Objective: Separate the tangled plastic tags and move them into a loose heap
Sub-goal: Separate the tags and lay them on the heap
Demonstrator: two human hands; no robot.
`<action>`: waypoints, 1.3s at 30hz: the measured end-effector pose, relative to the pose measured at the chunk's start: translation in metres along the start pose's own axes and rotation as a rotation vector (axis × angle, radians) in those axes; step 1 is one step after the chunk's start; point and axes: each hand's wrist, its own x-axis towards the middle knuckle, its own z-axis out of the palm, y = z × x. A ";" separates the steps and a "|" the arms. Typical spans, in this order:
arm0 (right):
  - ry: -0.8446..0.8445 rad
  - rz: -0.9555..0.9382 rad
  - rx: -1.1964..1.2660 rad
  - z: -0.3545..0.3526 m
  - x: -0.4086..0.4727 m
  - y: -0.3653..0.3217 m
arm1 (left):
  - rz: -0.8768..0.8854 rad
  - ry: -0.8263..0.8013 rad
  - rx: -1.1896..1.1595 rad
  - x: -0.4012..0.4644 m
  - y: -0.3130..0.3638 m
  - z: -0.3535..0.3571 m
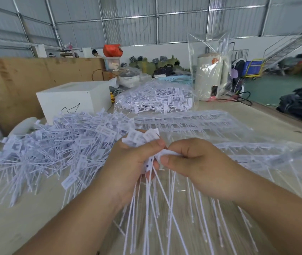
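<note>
Right hand (192,159) fingers pinched on white tag head at bunch top. Left hand (133,162) clenched round bunch (157,208) of tags, tails fanned down toward near table edge. Bunch held above table (27,227) middle. Large loose heap (58,144) already laid at left side. Unseparated strips (192,122) seen beyond hands and at right; bagged tags (155,98) toward far edge. Judged: partly done, much left.
</note>
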 end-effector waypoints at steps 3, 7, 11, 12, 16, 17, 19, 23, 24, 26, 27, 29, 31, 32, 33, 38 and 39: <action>0.174 -0.032 -0.029 0.013 0.001 0.000 | -0.001 0.061 -0.130 0.000 0.003 0.005; 0.361 -0.129 -0.057 0.030 0.001 -0.002 | -0.100 0.023 -0.352 -0.001 0.007 0.007; 0.411 -0.194 -0.056 0.038 0.001 -0.006 | -0.218 -0.027 -0.471 -0.003 0.008 0.005; 0.461 -0.192 -0.022 0.037 0.002 -0.006 | -0.239 -0.035 -0.491 -0.002 0.010 0.002; 0.567 -0.166 0.171 0.011 0.003 -0.005 | -0.158 0.061 -0.417 0.006 0.014 -0.017; 0.479 -0.152 0.173 0.007 0.003 -0.003 | -0.109 0.071 -0.325 0.005 0.013 -0.018; 0.233 -0.134 0.119 0.007 0.001 -0.001 | -0.005 0.049 -0.108 0.000 0.010 -0.010; 0.052 -0.136 0.044 0.008 0.001 0.003 | 0.093 -0.054 0.002 -0.007 0.004 0.003; 0.045 -0.129 0.045 0.006 0.001 0.005 | 0.110 -0.071 0.027 -0.007 0.004 0.002; 0.044 -0.115 0.021 0.005 0.001 0.007 | 0.155 -0.141 0.086 -0.005 0.001 -0.002; 0.047 -0.109 -0.002 0.006 0.001 0.007 | 0.165 -0.168 0.105 -0.005 0.001 -0.004; 0.030 -0.096 -0.031 0.004 0.001 0.008 | 0.143 -0.177 0.095 -0.004 0.002 -0.004; -0.019 -0.068 -0.038 -0.001 0.000 0.007 | 0.066 -0.131 -0.019 -0.003 0.005 -0.005; -0.030 -0.047 -0.058 -0.004 -0.001 0.006 | 0.032 -0.084 -0.084 -0.002 0.008 -0.008; -0.032 -0.019 -0.085 -0.008 -0.001 0.004 | 0.029 -0.036 -0.110 0.000 0.011 -0.010; -0.050 0.000 -0.265 -0.019 -0.002 0.002 | 0.118 -0.068 0.103 -0.002 0.011 -0.009; -0.048 0.010 -0.244 -0.019 -0.002 0.001 | 0.139 -0.097 0.151 -0.003 0.009 -0.008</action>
